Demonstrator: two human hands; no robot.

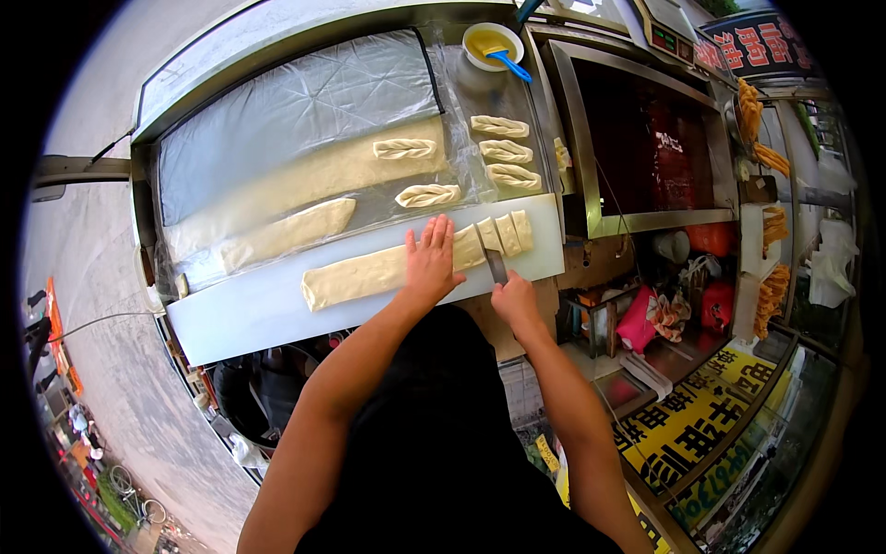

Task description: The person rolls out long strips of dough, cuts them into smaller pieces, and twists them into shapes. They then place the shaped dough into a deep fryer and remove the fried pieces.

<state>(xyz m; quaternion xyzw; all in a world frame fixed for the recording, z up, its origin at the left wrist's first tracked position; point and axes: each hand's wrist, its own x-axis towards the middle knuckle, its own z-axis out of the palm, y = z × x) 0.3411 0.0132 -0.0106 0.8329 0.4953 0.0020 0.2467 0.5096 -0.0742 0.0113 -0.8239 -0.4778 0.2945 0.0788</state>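
A long flat strip of dough (360,275) lies across a white cutting board (242,315). My left hand (432,260) rests palm down on the strip with its fingers stretched out. My right hand (516,302) grips a knife (495,263), whose blade stands in the dough near the strip's right end. To the right of the blade, a few narrow cut pieces (509,235) sit side by side. Beyond the board are two twisted dough pieces (428,196), one on the metal surface and one on a wide dough sheet (311,170). Three more twists (505,151) form a column farther right.
A silvery cover (297,90) and clear plastic film overlie part of the dough. At the back, a white bowl (493,47) of yellow liquid holds a blue-handled brush (511,65). A metal-rimmed vat of dark liquid (644,138) adjoins on the right, near fried dough sticks (772,298).
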